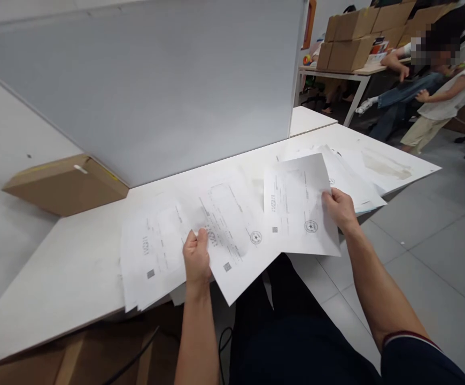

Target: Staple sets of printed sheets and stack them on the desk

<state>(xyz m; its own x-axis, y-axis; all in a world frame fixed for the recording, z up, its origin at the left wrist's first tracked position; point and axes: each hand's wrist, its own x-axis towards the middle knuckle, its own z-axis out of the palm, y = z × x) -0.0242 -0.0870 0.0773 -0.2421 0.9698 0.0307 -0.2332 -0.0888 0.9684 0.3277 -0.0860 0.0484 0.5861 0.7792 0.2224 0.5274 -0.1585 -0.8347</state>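
Note:
My left hand pinches a printed white sheet with a round stamp, held over the front edge of the white table. To its left a stack of similar papers overhangs the edge. In my right hand is another stamped sheet, gripped by its right side and lifted above the table. Behind that hand lies a further pile of papers.
A grey partition panel stands along the back of the table. A flat cardboard box lies at the left. At the far right, other people sit by a desk stacked with cardboard boxes. Grey floor tiles lie to the right.

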